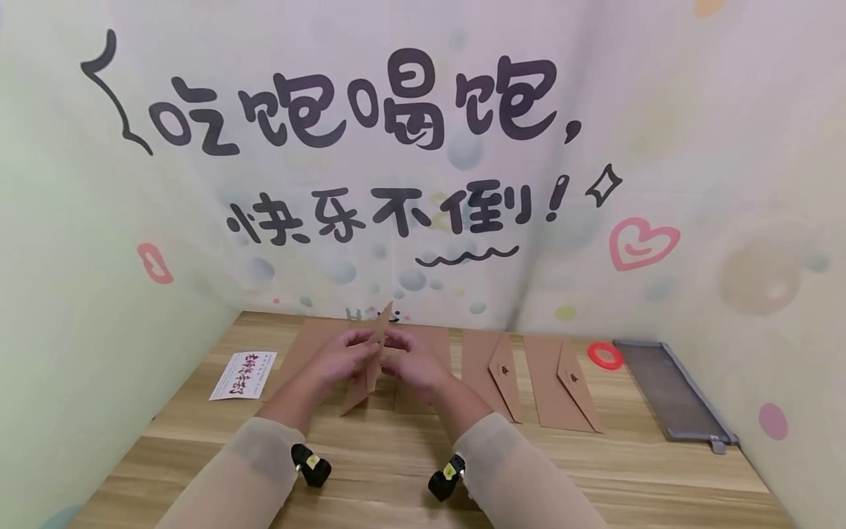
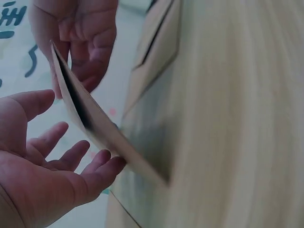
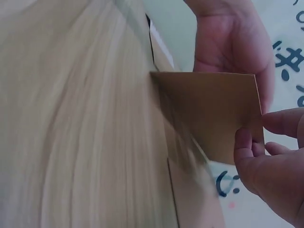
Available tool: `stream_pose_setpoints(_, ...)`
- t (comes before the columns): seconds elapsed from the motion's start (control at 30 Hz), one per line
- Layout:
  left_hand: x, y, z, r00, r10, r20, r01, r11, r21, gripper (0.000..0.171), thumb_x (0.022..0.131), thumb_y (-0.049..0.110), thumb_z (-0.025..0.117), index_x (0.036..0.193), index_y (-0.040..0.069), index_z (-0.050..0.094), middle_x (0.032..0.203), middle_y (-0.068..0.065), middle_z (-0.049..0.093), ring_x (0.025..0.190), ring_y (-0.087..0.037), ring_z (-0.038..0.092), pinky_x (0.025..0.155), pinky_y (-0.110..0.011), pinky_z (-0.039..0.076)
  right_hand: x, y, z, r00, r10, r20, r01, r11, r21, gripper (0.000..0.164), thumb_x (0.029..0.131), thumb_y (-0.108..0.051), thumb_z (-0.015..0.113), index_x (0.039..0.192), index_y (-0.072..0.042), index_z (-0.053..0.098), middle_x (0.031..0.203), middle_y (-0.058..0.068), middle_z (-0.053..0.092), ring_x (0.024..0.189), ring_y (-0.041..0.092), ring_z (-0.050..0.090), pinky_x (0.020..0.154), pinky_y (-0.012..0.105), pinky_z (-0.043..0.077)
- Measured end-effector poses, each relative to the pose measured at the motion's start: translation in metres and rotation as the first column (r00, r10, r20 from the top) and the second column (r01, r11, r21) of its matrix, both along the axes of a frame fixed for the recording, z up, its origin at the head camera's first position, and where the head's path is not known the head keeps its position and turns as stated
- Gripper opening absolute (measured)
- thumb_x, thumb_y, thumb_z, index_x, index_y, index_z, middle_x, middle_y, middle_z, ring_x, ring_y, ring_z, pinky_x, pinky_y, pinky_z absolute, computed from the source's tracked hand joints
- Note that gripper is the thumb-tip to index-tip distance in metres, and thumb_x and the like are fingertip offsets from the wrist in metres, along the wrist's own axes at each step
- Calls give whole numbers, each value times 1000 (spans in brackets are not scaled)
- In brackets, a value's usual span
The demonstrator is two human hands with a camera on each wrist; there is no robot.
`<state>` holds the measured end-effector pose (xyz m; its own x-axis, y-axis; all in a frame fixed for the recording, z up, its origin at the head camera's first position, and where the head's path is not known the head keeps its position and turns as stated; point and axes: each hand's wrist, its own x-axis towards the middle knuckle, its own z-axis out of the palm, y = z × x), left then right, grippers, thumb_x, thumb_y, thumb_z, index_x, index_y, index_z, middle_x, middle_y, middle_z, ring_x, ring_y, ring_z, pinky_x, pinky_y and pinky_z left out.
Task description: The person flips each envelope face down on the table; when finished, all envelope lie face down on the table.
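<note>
A brown paper envelope (image 1: 377, 358) stands on edge, tilted, between the two hands above the table. In the left wrist view, a dark slit shows along this envelope (image 2: 102, 121). My right hand (image 1: 415, 361) pinches its edge, the thumb on one face, as the right wrist view shows for the right hand (image 3: 275, 166). My left hand (image 1: 344, 358) has its fingers spread; in the left wrist view the left hand (image 2: 52, 171) touches the paper with a digit. Brown envelopes (image 1: 423, 400) lie flat behind the hands, partly hidden.
Two flat envelopes, one (image 1: 479, 367) nearer and another (image 1: 548, 389) farther right, have pointed flaps with small dark marks. A white card (image 1: 243, 375) with dark red writing lies left. At the right are a red ring (image 1: 605, 355) and a grey mesh pouch (image 1: 674, 389). A printed cloth backs the table.
</note>
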<state>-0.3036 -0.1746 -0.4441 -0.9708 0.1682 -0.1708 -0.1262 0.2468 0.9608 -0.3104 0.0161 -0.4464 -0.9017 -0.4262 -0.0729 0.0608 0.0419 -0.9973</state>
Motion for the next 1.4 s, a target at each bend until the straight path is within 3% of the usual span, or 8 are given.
stream_pose_setpoints(0.27, 2, 8, 9, 999, -21, 25, 19, 996, 87, 56, 110, 25, 59, 163, 12, 44, 171, -14, 40, 156, -40, 42, 118, -64, 48, 8, -6, 7, 998, 17, 54, -15, 999, -47, 59, 103, -13, 62, 161, -21, 50, 166, 9, 48, 137, 29, 61, 118, 53, 51)
stream_pose_setpoints(0.57, 2, 7, 12, 999, 27, -31, -23, 995, 96, 55, 109, 16, 55, 162, 5, 44, 165, -18, 48, 143, -35, 54, 105, -43, 61, 13, -11, 4, 995, 59, 75, -54, 997, -55, 65, 106, -19, 65, 166, -26, 40, 174, 9, 36, 142, 28, 57, 118, 54, 51)
stream_pose_setpoints(0.8, 5, 2, 19, 994, 79, -81, -76, 996, 37, 58, 105, 11, 57, 161, 6, 45, 169, -14, 45, 143, -35, 57, 109, -45, 58, 12, -10, 1, 988, 98, 116, -97, 995, -10, 58, 111, -25, 55, 166, -33, 39, 171, 14, 41, 146, 33, 54, 120, 57, 48)
stream_pose_setpoints(1.0, 7, -8, 18, 984, 158, -81, -166, 982, -93, 62, 98, 6, 55, 159, 14, 50, 168, -9, 48, 125, -29, 61, 101, -39, 58, 5, 1, -6, 987, 36, 156, -48, 996, 73, 57, 109, -29, 56, 164, -27, 44, 152, 5, 54, 114, 18, 54, 102, 38, 51)
stream_pose_setpoints(1.1, 7, -14, 14, 980, 178, -92, -188, 974, -124, 62, 96, 4, 55, 158, 11, 51, 166, -13, 50, 127, -29, 59, 103, -41, 57, 1, 4, -9, 974, 3, 225, -6, 1000, 12, 59, 109, -24, 55, 166, -20, 41, 138, 8, 55, 103, 22, 51, 93, 38, 47)
stream_pose_setpoints(1.23, 5, -19, 8, 977, 177, -116, -195, 966, -169, 60, 95, 2, 55, 155, 5, 54, 161, -18, 54, 134, -32, 57, 109, -46, 56, -1, 6, -12, 972, -16, 234, 17, 1000, -4, 59, 110, -20, 52, 167, -13, 37, 157, 15, 50, 133, 28, 56, 108, 42, 51)
stream_pose_setpoints(1.3, 3, -21, 6, 978, 171, -116, -191, 963, -189, 59, 95, 2, 56, 154, 3, 54, 159, -20, 55, 137, -34, 57, 111, -48, 55, -2, 7, -12, 972, -19, 234, 21, 1000, -5, 59, 111, -20, 51, 167, -10, 36, 171, 19, 38, 153, 34, 45, 120, 47, 47)
stream_pose_setpoints(1.4, 1, -23, 2, 982, 164, -96, -181, 963, -200, 60, 95, 0, 57, 155, 0, 52, 159, -23, 55, 142, -37, 56, 114, -48, 54, -3, 8, -12, 975, -21, 223, 21, 1000, 0, 59, 112, -20, 49, 167, -6, 34, 175, 22, 31, 162, 39, 33, 129, 52, 39)
